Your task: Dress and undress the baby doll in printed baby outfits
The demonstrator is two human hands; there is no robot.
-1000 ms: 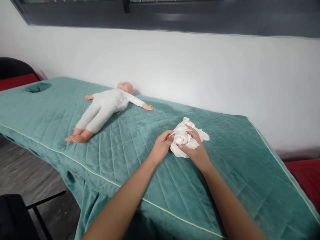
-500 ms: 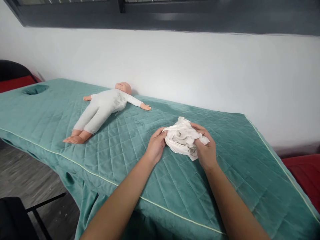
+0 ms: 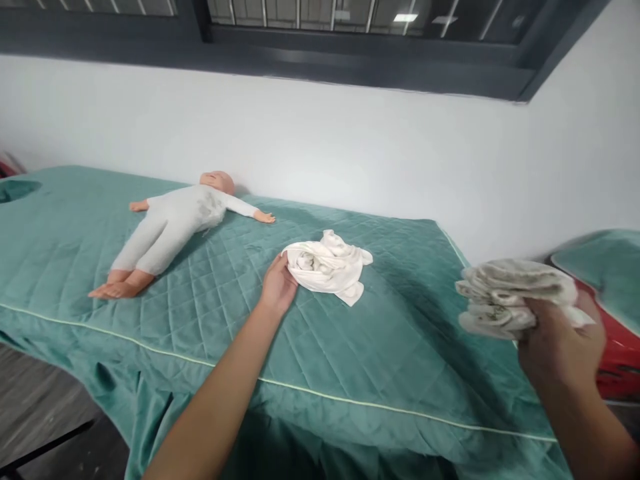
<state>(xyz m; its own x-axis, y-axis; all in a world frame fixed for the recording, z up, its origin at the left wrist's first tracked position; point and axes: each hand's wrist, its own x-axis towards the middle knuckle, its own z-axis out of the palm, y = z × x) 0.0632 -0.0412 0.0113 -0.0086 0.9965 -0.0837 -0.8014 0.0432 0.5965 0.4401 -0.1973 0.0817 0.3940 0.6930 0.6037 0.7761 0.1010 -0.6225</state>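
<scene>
My left hand pinches the left edge of a crumpled white cloth garment that lies on the green quilted bed cover. Out to the right, my right hand is closed around a folded, greyish-white stained cloth, lifted above the bed. Some of its fingers are behind the cloth and blurred. A baby doll in a white suit with grey smudges on the chest lies on its back to the left, its arms spread and feet toward me.
A white wall runs along the bed's far side, under a dark window frame with bars. Beyond the bed's right end stands something red with a green cushion over it. A dark rod shows at lower left.
My right hand has moved away to the right, carrying the folded cloth, while the white garment stays with my left hand. The view has turned right.
</scene>
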